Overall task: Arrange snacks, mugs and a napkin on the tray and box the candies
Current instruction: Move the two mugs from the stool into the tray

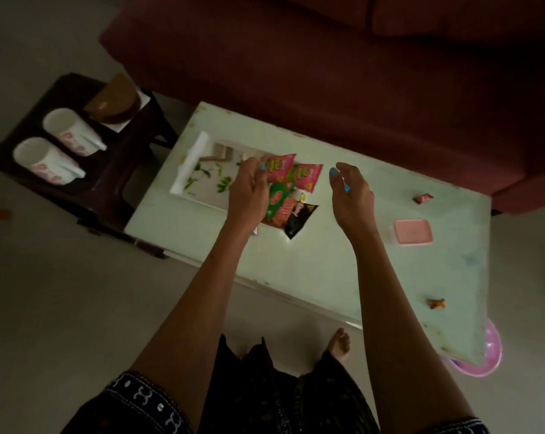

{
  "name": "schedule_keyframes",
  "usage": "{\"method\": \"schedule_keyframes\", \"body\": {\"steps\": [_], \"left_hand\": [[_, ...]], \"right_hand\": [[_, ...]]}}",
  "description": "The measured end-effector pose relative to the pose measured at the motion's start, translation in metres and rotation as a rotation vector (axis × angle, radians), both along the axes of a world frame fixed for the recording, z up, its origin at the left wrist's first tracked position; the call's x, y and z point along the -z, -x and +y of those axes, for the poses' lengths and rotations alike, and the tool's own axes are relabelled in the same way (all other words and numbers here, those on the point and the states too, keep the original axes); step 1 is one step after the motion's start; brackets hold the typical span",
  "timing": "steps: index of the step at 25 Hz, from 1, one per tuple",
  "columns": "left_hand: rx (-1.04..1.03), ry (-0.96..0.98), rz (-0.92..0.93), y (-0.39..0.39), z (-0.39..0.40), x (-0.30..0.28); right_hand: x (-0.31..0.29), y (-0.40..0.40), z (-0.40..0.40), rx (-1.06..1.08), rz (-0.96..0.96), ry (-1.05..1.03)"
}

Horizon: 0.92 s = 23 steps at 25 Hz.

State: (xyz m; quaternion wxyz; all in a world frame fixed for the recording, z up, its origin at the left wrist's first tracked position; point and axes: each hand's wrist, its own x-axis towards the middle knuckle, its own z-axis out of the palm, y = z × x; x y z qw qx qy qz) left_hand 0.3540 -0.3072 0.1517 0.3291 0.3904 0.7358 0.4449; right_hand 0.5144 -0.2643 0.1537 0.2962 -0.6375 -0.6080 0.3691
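Head view, dim light: a white tray (192, 170) with a green leaf print lies on the pale green table (327, 264), at its far left end. Over the tray's right part lies a loose heap of snack packets: two pink ones (308, 178) on top, a green one (279, 197) below them, an orange one (282, 214) and a black one (299, 219) whose corner hangs past the tray's near edge onto the table. The left hand (249, 189) is over the heap, fingers curled down around the edge of the nearer pink packet, gripping it. The right hand (351, 192) hovers just right of the packets, fingers loosely bent and holding nothing.

Further right on the table stands a small box with a pink lid (412, 231). A wrapped candy (423, 198) lies beyond it near the far edge, and another candy (436, 303) lies near the table's near right edge, both well apart from the box.

Left of the table, a dark side stand (77, 189) carries two white mugs (50, 159) with pink flowers, and behind them a brown object resting on what may be a white napkin; I cannot tell. A dark red sofa (327, 57) runs behind the table
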Motion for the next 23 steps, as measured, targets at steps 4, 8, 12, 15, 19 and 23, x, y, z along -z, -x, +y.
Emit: {"method": "schedule_keyframes", "body": {"steps": [4,8,12,15,19,23], "left_hand": [[-0.047,0.049,-0.066,0.047,-0.009,0.011],[-0.133,0.026,-0.122,0.082,-0.008,0.016],[-0.216,0.032,-0.147,0.115,0.002,0.018],[-0.289,0.055,-0.100,0.141,0.004,0.020],[-0.389,0.080,-0.136,0.182,0.004,0.023],[-0.498,0.121,-0.096,0.238,-0.002,0.023]], "right_hand": [[0.000,0.054,0.001,-0.069,-0.024,-0.004],[0.001,0.102,0.015,-0.196,-0.082,-0.019],[-0.001,0.148,0.035,-0.313,-0.105,0.004],[-0.002,0.184,0.045,-0.422,-0.127,-0.011],[0.001,0.244,0.059,-0.565,-0.165,-0.036],[0.004,0.309,0.067,-0.692,-0.134,-0.015]]}}
